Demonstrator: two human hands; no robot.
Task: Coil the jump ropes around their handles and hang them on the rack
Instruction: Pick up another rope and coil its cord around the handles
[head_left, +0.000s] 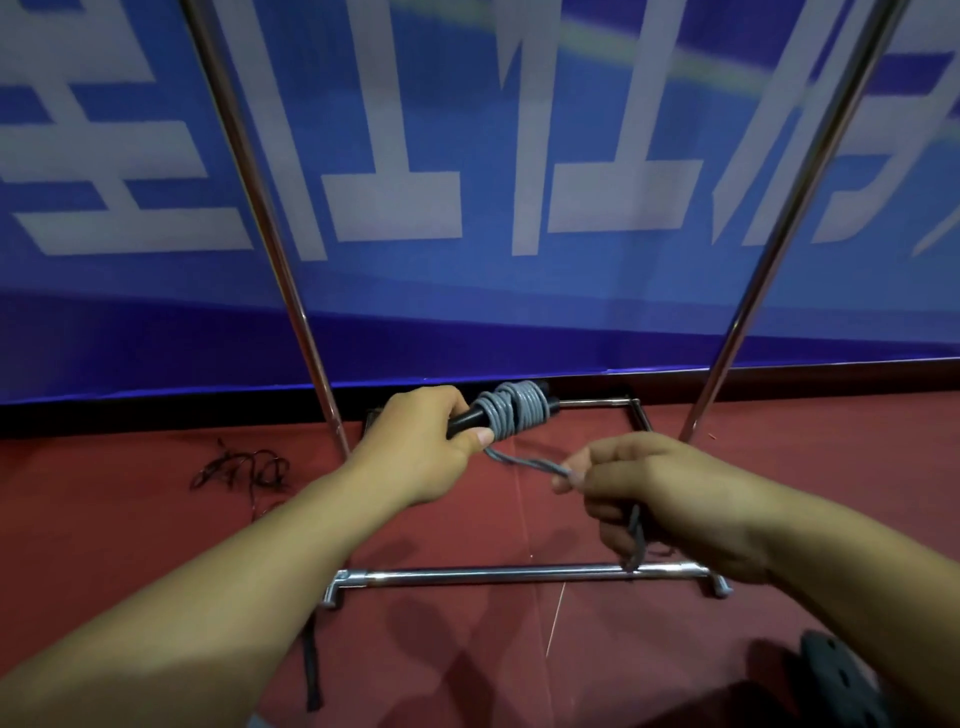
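Looking up past my work, the only writing I can see is on the blue banner (467, 322) hanging in front of me: huge white characters (395, 197) running across it. They're cropped at the top and smeared by motion, so I can't make out a single one for certain. No labels, brands or numbers show on anything else in view.

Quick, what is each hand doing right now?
Left hand: grip closed round the black handles wrapped in grey rope.
Right hand: pinching the rope's loose end.
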